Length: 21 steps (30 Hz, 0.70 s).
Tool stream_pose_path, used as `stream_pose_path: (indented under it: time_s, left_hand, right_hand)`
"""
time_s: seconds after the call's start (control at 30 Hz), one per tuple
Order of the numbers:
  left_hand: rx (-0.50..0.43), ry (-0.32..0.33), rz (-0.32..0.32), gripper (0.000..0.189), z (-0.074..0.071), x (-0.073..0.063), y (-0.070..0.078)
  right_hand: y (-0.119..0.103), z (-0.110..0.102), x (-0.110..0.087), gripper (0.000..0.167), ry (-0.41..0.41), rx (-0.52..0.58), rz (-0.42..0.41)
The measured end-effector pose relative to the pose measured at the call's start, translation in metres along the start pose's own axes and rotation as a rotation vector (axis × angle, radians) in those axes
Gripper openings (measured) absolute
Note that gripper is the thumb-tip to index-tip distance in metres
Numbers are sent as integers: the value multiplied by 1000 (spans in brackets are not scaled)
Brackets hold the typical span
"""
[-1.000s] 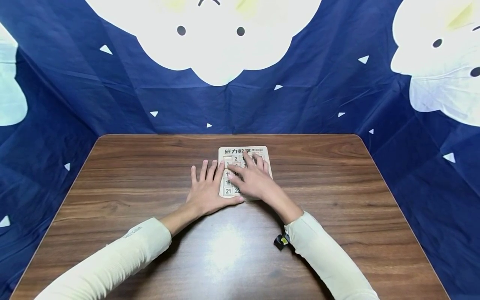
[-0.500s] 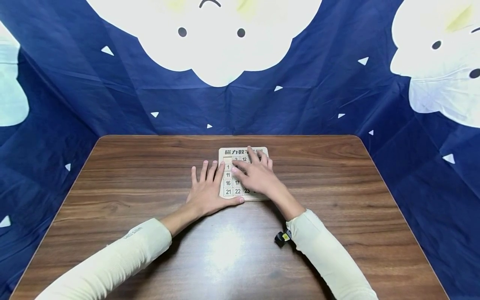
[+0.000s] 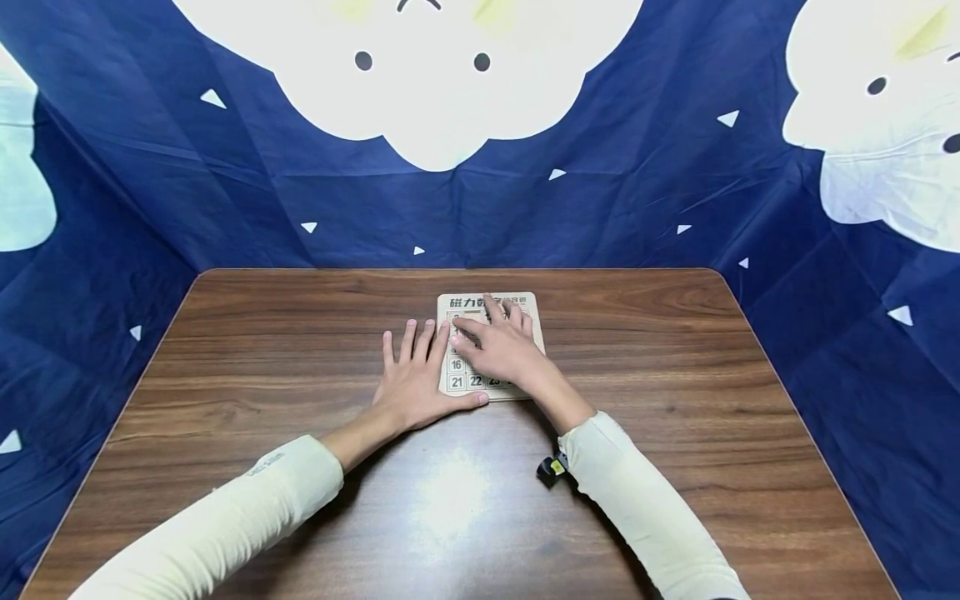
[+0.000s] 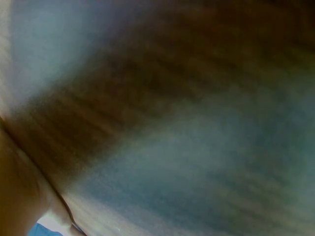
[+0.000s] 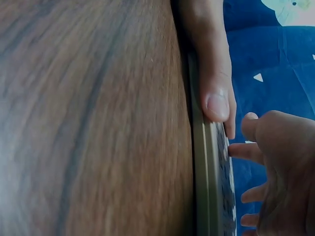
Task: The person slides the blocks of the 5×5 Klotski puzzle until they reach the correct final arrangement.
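A pale wooden number sliding puzzle (image 3: 475,382), with a printed heading along its top, lies flat on the table. My left hand (image 3: 411,390) rests spread at its left side, index fingertip at the left rim and thumb along the near edge. In the right wrist view that thumb (image 5: 215,88) presses on the puzzle's frame (image 5: 204,167). Over the tiles is my right hand (image 3: 504,348), fingers extended and spread, its index fingertip on the upper left tiles. Most of the middle and right tiles are hidden beneath it. A gap shows in the top row, second column.
The brown wood-grain table (image 3: 247,375) spreads around the puzzle, with a bright glare spot in front. A blue curtain (image 3: 315,192) with white cloud shapes stands behind and at both sides. A small black device (image 3: 552,469) hangs at the right sleeve.
The top-row gap has gone from the left corner to the second column, the 2 tile having slid left. My right hand has shifted left across the puzzle; the left hand has stayed still.
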<state>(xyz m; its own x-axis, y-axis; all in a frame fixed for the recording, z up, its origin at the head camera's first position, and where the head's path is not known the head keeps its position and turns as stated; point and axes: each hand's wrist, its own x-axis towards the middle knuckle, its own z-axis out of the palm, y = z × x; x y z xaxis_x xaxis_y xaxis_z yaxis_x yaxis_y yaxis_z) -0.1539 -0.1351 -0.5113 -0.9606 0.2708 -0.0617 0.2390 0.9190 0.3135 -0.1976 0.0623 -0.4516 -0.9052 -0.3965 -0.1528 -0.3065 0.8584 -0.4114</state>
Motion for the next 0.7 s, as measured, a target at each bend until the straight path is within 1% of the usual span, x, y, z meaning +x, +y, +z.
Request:
stream_pose_path:
  time_s: [0.1, 0.2, 0.3, 0.4, 0.53, 0.7]
  left_hand:
    - [3, -10, -1, 146, 0, 0, 0]
    - [10, -18, -1, 146, 0, 1, 0]
    - [16, -14, 7, 146, 0, 2, 2]
    - [18, -9, 9, 146, 0, 1, 3]
    - [18, -7, 1, 147, 0, 0, 2]
    - [13, -5, -1, 147, 1, 1, 0]
  right_hand:
    - [-1, 1, 0, 59, 16, 7, -23]
    - [7, 1, -2, 59, 53, 23, -27]
    - [20, -4, -10, 60, 99, 31, -1]
    - [31, -9, -18, 59, 121, 24, 36]
    - [37, -9, -19, 57, 112, 13, 44]
    - [31, -6, -14, 57, 70, 4, 22]
